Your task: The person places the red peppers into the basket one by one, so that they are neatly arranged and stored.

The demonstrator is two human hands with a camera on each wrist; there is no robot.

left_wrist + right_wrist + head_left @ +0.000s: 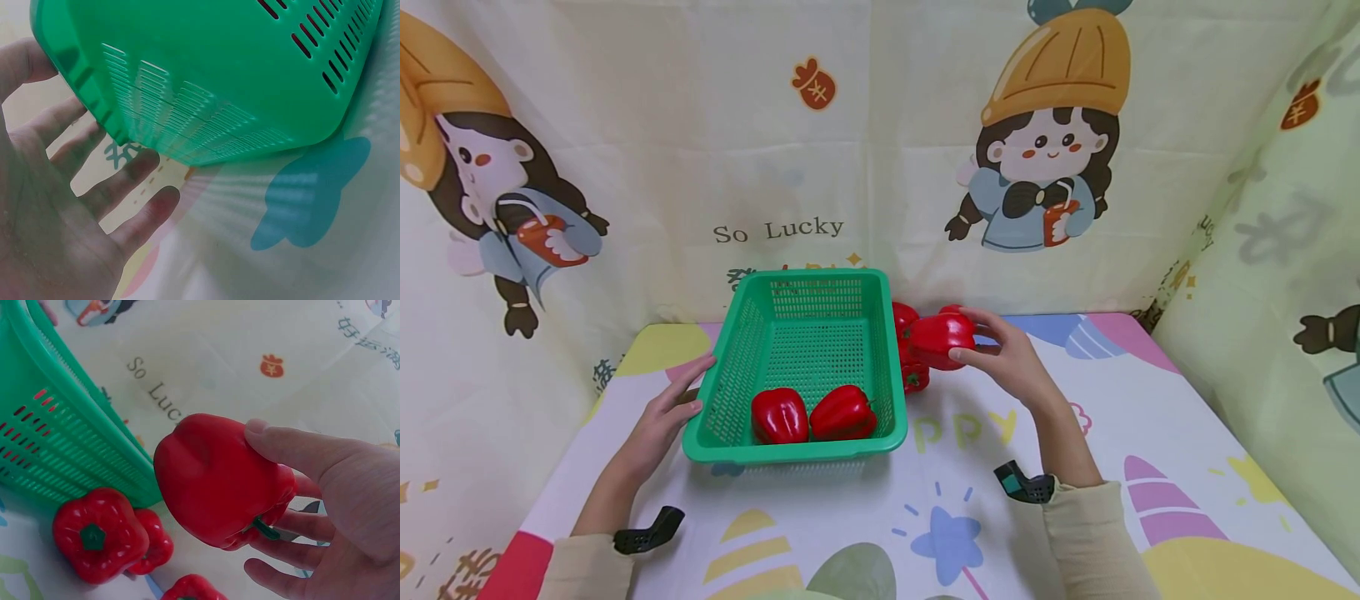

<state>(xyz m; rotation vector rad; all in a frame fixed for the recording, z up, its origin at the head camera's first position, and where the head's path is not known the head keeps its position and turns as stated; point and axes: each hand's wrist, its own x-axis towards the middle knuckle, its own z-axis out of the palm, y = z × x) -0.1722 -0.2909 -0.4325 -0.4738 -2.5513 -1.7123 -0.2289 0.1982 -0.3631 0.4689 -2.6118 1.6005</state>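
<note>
A green mesh basket stands on the table with two red bell peppers lying in its near end. My right hand holds a third red pepper above the table, just right of the basket's far corner, with my thumb on one side and my fingers on the other. The right wrist view shows this held pepper in my right hand. My left hand lies with straight, spread fingers against the basket's left wall, holding nothing.
More red peppers lie on the table beside the basket's right wall; the right wrist view shows three. A cartoon-printed cloth backs and flanks the patterned table.
</note>
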